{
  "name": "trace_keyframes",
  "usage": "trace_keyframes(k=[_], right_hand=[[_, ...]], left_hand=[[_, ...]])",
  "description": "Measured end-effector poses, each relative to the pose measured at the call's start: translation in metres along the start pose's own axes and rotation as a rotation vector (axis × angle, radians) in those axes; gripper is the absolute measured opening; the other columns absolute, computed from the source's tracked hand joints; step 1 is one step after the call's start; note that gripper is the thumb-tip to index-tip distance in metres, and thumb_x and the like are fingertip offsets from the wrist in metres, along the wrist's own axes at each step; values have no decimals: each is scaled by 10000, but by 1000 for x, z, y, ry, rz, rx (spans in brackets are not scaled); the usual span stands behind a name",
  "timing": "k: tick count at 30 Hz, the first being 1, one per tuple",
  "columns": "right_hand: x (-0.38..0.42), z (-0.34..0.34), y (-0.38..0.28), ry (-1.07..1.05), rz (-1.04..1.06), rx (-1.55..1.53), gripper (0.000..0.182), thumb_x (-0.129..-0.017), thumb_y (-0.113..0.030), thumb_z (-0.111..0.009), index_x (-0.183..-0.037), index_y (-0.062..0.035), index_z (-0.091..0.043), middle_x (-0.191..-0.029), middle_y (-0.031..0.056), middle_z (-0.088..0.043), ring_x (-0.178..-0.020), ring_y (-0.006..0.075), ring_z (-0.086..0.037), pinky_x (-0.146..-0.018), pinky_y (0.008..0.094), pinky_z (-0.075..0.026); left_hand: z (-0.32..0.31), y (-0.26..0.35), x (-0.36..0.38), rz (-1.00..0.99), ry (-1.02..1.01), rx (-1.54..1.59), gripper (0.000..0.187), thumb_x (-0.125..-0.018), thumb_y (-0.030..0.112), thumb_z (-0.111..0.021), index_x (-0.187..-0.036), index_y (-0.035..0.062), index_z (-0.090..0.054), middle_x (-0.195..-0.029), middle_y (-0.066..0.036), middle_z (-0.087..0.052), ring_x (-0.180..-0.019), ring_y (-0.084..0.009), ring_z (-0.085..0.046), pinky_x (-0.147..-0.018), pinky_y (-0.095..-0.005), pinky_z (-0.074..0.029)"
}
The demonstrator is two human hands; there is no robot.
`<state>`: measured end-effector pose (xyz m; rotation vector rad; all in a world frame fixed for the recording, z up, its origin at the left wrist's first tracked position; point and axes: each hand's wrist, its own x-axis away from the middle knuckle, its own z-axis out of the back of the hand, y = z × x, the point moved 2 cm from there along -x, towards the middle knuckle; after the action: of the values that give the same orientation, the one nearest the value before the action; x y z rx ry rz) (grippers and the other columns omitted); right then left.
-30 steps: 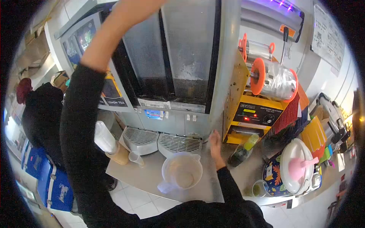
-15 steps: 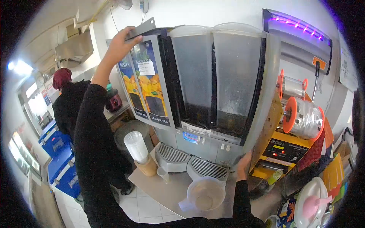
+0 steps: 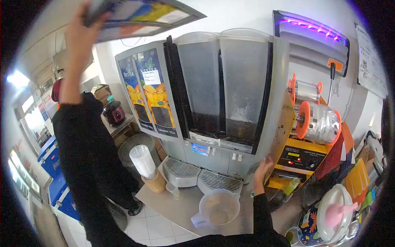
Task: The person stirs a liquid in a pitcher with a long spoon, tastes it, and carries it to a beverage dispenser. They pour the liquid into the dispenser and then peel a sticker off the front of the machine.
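Note:
My left hand (image 3: 84, 31), blurred by motion, is raised at the upper left and closed around the dark end of a printed dispenser panel (image 3: 152, 18). This panel hangs tilted above the drink dispenser (image 3: 279, 61), apart from its top. On the machine's left front a second panel (image 3: 154, 94) reads "Lemon Tea". Two clear tanks (image 3: 245, 78) stand exposed beside it, dark towards the bottom. My right hand (image 3: 263, 171) lies against the dispenser's lower right side, fingers extended. Below it to the left stands a translucent plastic jug (image 3: 218, 208).
Stacked plastic cups (image 3: 142, 160) in a brown holder and a single small cup (image 3: 173, 190) stand left of the jug. A yellow cup sealer (image 3: 300, 158) is close on the right. Behind my left arm, a person (image 3: 56, 90) is partly hidden near blue coolers (image 3: 61, 193).
My left hand has risen up and left from the dispenser's top edge, lifting the printed panel into full sight. The right hand stays at the dispenser's side.

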<state>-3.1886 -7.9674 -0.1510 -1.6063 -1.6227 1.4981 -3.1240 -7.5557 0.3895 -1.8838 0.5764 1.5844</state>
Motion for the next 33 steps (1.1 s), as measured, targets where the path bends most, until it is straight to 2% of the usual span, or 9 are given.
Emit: trace_keyframes(k=[1, 5, 7, 11, 16, 18, 22, 30, 33], right_hand=[[2, -1, -6, 36, 30, -109, 333, -866, -172, -408, -1132, -3, -301, -1123, 143, -404, -1050, 236, -388, -919, 352, -270], [16, -4, -108, 211, 337, -224, 290, -840, -177, -454, -1067, -18, -367, -1067, 114, -453, -1025, 209, -429, -905, 326, -318], [19, -14, -161, 139, 523, -317, 301, -832, -173, -459, -1072, -17, -365, -1082, 126, -447, -1022, 218, -432, -911, 335, -318], [37, -44, -264, -473, 773, -265, 516, -704, -261, -624, -1094, -14, -394, -1115, 170, -461, -1022, 266, -454, -888, 367, -338], [62, -64, -286, -741, 727, 13, 676, -681, -254, -669, -1201, 13, -329, -1158, 206, -445, -1049, 288, -460, -876, 362, -357], [62, -61, -246, -677, 496, -33, 555, -718, -212, -642, -1150, 24, -387, -1077, 207, -497, -981, 274, -507, -839, 342, -387], [49, -43, -196, -563, 319, 46, 260, -783, -43, -562, -1007, 69, -492, -841, 88, -580, -804, 113, -547, -726, 238, -432], [46, -36, -199, -434, 272, 76, 202, -758, -91, -602, -905, 37, -547, -721, 157, -599, -653, 206, -606, -590, 266, -457], [47, -35, -188, -404, 388, 197, 192, -737, -30, -625, -881, 68, -543, -709, 112, -606, -657, 84, -560, -573, 224, -456]], left_hand=[[28, 8, -15, 26, -73, -45, 629, -698, 313, -666, -1174, -20, -425, -1126, -162, -500, -1015, -221, -486, -862, -312, -378], [161, 49, -76, -473, 23, -236, 436, -730, 239, -663, -987, -64, -484, -793, -111, -564, -619, -170, -537, -562, -251, -467], [202, 69, -87, -374, -147, 222, 413, -678, 84, -689, -1013, -63, -497, -939, -159, -574, -840, -231, -564, -720, -333, -480], [205, 72, -101, -290, -544, 173, 386, -699, 87, -664, -1012, -66, -499, -962, -177, -567, -826, -268, -566, -771, -403, -475], [51, 91, -40, -43, -874, 286, 548, -692, 197, -650, -1156, -18, -453, -1189, -128, -458, -1086, -213, -424, -919, -313, -324], [-6, 124, -12, -382, -743, 470, 458, -671, 220, -662, -1061, 11, -544, -956, -92, -564, -917, -178, -510, -827, -299, -382], [-96, 160, 24, -392, -861, 649, 458, -652, 248, -680, -1045, 43, -567, -917, -80, -566, -869, -214, -522, -777, -291, -400], [-125, 162, 21, -371, -883, 704, 411, -654, 251, -671, -1031, 104, -599, -898, -71, -573, -800, -202, -537, -714, -296, -424], [-128, 161, 31, -373, -789, 733, 427, -650, 275, -676, -1040, 121, -594, -872, -69, -577, -869, -223, -514, -719, -308, -420]])
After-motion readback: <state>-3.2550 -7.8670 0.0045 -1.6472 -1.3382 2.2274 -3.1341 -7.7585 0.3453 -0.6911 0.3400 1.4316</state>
